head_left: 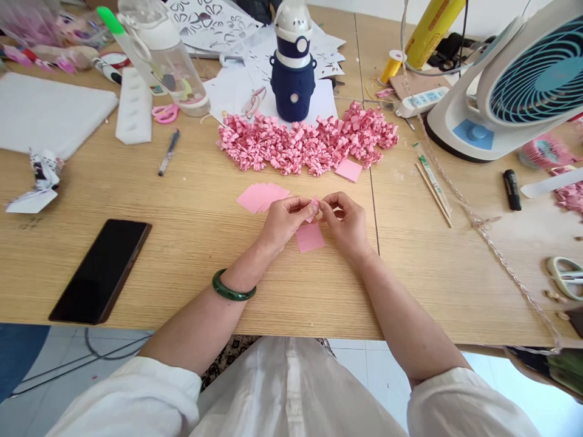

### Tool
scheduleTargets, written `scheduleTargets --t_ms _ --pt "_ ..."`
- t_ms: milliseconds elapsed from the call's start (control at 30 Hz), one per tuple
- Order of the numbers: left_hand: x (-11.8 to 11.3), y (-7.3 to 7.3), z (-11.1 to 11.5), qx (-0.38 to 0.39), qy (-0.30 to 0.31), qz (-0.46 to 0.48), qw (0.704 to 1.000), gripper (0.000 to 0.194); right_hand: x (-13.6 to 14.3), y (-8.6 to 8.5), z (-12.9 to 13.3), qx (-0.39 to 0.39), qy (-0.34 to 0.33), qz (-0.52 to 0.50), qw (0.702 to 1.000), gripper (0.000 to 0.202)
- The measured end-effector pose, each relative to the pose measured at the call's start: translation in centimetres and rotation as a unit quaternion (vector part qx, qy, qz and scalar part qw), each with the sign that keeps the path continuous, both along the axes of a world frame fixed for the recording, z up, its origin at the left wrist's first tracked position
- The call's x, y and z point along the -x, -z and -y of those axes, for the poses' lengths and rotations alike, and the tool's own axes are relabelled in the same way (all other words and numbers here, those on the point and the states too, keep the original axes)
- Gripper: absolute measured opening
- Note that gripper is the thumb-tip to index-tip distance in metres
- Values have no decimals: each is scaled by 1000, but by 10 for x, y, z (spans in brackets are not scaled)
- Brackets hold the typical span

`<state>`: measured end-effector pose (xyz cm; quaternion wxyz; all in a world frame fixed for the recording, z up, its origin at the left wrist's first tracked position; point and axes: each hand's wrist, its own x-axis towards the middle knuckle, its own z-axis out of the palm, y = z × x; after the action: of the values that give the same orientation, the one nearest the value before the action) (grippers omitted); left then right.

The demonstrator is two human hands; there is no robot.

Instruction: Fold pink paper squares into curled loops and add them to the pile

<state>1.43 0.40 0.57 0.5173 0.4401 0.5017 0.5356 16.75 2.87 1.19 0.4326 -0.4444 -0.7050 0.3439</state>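
Above the table (191, 243), the left hand (283, 226) pinches a pink paper piece (314, 204) and the right hand (348, 226) nips its edge, a fingertip grip presumably for fine control. Fanned pink squares (259, 197) lie just beside, likely for easy reach; curled pink strips (296, 145) heap beyond, leaving room.

no lettering can be read. the yellow roll (427, 35) bears red characters (too small to make out).

Pink paper (316, 201) in left hand (283, 223)
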Motion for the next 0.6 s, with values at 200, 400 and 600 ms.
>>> scheduleTargets --t_ms 200,400,600 --pt "-1 -1 1 4 -6 11 1000 26 -7 -2 -4 -204 -38 134 969 19" --pt "-3 -1 0 24 -24 78 996 25 -12 -2 -7 -245 -74 185 949 23" --pt "-3 -1 -1 16 -59 111 992 29 -9 4 -4 -241 -79 110 961 32"
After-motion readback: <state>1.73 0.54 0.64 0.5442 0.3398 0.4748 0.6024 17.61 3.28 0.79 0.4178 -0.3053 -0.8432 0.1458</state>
